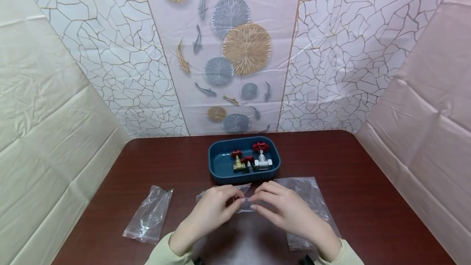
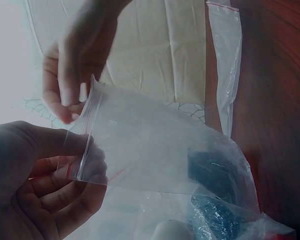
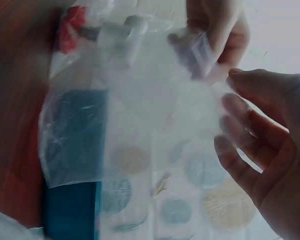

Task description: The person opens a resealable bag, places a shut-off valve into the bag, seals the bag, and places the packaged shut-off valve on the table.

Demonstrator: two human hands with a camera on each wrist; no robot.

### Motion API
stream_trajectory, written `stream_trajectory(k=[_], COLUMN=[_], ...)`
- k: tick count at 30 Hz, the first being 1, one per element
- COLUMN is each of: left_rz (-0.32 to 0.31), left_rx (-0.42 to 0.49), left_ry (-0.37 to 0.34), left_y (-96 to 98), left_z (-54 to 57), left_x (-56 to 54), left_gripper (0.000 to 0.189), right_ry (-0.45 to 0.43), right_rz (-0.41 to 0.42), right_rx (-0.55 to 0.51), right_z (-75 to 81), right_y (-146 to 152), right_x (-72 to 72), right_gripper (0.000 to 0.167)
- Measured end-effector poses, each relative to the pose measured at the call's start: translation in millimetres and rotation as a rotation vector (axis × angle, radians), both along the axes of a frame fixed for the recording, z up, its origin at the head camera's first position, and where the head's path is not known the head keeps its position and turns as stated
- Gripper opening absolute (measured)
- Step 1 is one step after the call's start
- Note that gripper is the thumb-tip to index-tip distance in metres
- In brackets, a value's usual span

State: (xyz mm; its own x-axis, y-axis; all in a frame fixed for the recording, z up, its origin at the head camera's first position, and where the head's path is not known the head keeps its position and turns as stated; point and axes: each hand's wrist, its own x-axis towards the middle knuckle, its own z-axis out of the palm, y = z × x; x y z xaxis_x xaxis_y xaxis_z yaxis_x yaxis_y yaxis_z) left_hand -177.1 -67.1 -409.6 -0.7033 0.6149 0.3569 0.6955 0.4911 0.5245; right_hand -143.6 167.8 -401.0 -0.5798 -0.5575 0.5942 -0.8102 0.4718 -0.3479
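Observation:
Between both hands, just in front of the blue tray, is a clear zip bag (image 2: 140, 130) with a red line near its mouth. The left hand (image 1: 219, 204) pinches the mouth of this bag at the zip strip, thumb on one side and fingers on the other. At the other end of the mouth is the right hand (image 1: 279, 205), its fingers bent and its fingertips right at the bag's edge. A gap shows between the right thumb and the fingers. The tray shows through the bag's plastic in both wrist views.
The blue tray (image 1: 222, 178) holds a brass valve (image 1: 238, 165), a silver valve (image 1: 263, 162) and a smaller valve (image 1: 249, 164), all with red handwheels. One clear bag (image 1: 151, 216) lies at the left, and a larger clear bag (image 1: 312, 195) lies partly under the right forearm.

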Motion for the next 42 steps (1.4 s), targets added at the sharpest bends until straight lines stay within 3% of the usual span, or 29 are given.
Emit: stream_trajectory(k=[8,13,22,29,35,42], left_rz=[0.022,0.025,0.02,-0.008,0.054,0.101], left_rx=[0.047,0.043,0.041,0.061,0.063,0.125], left_ry=[0.038,0.01,-0.01,-0.021,-0.007,0.022], left_y=[-1.2,-1.0,-0.3,-1.0,-2.9,-8.1], left_z=[3.6,2.0,2.0,1.9,4.2,6.9], left_x=[-1.8,-2.3,-4.2,-5.3,-5.7,-8.4], left_gripper=[0.004,0.005,0.004,0.004,0.002,0.005], right_ry=[0.15,0.217,0.216,0.225,0.189,0.144], right_rz=[-0.039,-0.048,-0.076,-0.054,0.046,0.099], right_rx=[0.09,0.162,0.232,0.245,0.236,0.289], right_z=[5.1,1.6,-1.6,-2.7,-1.4,-0.2], right_y=[-6,-8,-9,-9,-10,-11], right_x=[3.6,1.1,-4.9,-7.1,-4.4,0.3], right_gripper=[0.023,0.02,0.017,0.003,0.018,0.017])
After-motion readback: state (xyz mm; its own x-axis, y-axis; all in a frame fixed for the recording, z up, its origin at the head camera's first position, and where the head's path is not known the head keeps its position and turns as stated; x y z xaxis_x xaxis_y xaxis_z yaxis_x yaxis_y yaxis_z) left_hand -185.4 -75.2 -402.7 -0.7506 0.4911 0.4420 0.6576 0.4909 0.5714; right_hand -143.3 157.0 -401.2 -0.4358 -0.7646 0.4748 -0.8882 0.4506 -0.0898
